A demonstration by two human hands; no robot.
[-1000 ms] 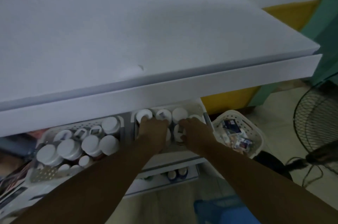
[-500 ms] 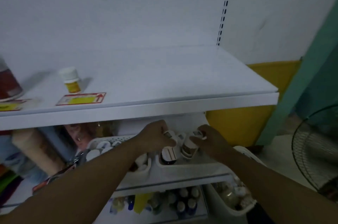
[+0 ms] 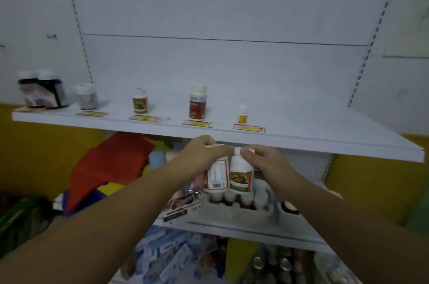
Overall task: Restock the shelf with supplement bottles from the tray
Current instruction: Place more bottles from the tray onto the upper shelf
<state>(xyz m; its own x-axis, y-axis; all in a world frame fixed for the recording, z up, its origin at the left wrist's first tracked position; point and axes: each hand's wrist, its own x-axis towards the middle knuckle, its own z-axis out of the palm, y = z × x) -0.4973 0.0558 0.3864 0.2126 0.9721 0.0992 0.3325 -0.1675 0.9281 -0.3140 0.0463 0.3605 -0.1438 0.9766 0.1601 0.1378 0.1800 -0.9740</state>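
1. White bottles fill both our hands: we count two, one in each.
2. Our left hand (image 3: pixel 201 156) grips the cap of the barcode bottle (image 3: pixel 217 175).
3. Our right hand (image 3: pixel 263 161) pinches the cap of the fruit-label bottle (image 3: pixel 241 173).
4. Both bottles hang side by side, touching, just under the front edge of the white shelf (image 3: pixel 301 130) and above the white tray (image 3: pixel 234 213).
5. On the shelf we count five spots of stock: a dark pair (image 3: pixel 41 91) at the far left, a grey bottle (image 3: pixel 86 96), a small orange-label bottle (image 3: pixel 140 101), a tall red-label bottle (image 3: pixel 198 103) and a tiny yellow bottle (image 3: pixel 242 115).
6. Four yellow price tags show clearly in front of them; the first one is the tag (image 3: pixel 249 128) by the tiny bottle.
7. More capped bottles stand in the tray; we cannot count them.
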